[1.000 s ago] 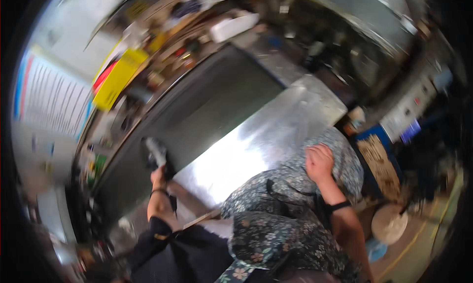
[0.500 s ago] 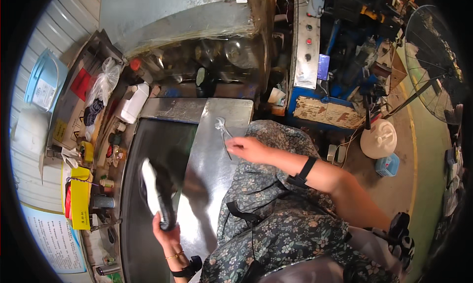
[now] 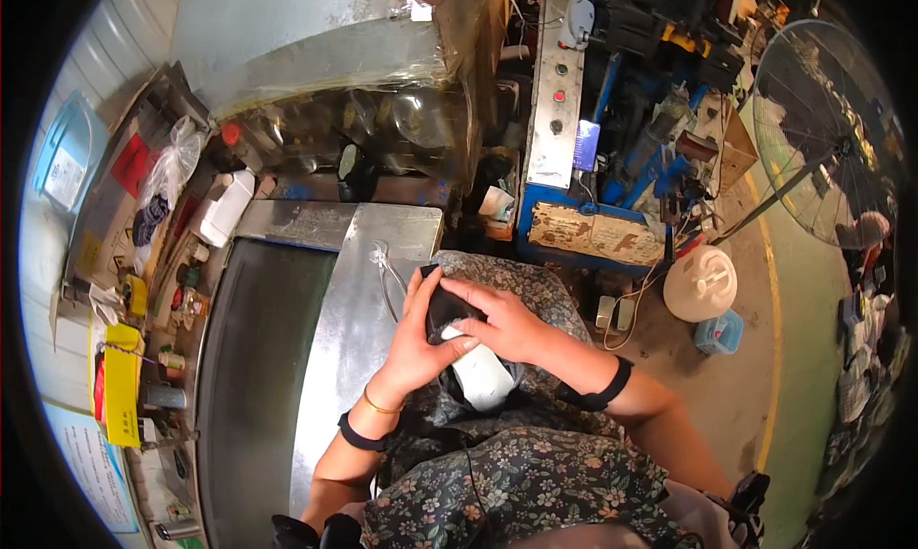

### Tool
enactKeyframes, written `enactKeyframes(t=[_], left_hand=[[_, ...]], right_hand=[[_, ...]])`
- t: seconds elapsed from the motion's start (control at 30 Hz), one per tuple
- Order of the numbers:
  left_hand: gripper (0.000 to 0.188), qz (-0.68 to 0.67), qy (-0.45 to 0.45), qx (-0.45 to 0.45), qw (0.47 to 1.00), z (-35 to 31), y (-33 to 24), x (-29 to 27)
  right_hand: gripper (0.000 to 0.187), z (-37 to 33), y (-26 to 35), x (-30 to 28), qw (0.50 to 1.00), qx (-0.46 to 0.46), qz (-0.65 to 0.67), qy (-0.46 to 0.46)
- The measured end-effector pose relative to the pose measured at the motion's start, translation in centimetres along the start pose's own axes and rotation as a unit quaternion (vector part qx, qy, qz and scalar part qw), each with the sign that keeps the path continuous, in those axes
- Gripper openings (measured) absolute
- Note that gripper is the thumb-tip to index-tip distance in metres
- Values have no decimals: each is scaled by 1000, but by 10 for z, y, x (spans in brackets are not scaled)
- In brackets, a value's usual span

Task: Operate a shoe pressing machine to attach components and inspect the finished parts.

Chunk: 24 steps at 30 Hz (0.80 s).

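Over my lap I hold a black shoe (image 3: 481, 384) with a broad white part facing up; whether that is its sole or something inside it I cannot tell. My left hand (image 3: 414, 346) closes round its left side, fingers pointing up along the black end. From the right, my right hand (image 3: 505, 327) grips the same end, its thumb pressing by the white part. Both palms hide much of the shoe's middle. Metal pliers (image 3: 381, 254) lie on the bare metal bench top (image 3: 330, 348), just left of and beyond my hands.
A dark conveyor belt (image 3: 253, 358) runs along the bench's left side. Beyond it stands a shelf with a white bottle (image 3: 225, 208) and a yellow box (image 3: 121, 386). On the right are a blue machine (image 3: 598, 233), a cream jug (image 3: 701, 283), a blue basket (image 3: 719, 333) and a large fan (image 3: 813, 133).
The shoe has come from over the belt to my lap. My right hand has left the pliers and joined my left on the shoe. The view has shifted to the right.
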<state>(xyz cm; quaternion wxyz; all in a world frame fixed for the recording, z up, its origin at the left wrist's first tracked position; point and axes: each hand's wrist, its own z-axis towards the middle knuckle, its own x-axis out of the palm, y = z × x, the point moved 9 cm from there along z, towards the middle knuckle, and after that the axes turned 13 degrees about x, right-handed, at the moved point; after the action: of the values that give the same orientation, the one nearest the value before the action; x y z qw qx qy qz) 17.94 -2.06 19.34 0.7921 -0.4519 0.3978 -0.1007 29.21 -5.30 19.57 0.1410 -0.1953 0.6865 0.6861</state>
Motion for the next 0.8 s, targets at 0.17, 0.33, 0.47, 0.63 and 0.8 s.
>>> enactKeyframes(t=[0.17, 0.33, 0.47, 0.63, 0.8], left_hand=[[92, -72, 33, 87, 993, -3, -14, 2], [68, -321, -144, -98, 931, -9, 9, -13], [35, -312, -120, -29, 942, -8, -17, 7], [40, -172, -85, 53, 980, -23, -57, 27], [35, -225, -146, 25, 963, -16, -54, 24]], right_hand=[[66, -9, 1, -19, 996, -73, -40, -12], [76, -38, 28, -17, 988, -145, -49, 34], [73, -80, 46, -13, 975, -194, -107, -3], [59, -129, 42, -17, 966, -223, -126, -35], [56, -130, 45, -19, 971, -198, -129, -24]])
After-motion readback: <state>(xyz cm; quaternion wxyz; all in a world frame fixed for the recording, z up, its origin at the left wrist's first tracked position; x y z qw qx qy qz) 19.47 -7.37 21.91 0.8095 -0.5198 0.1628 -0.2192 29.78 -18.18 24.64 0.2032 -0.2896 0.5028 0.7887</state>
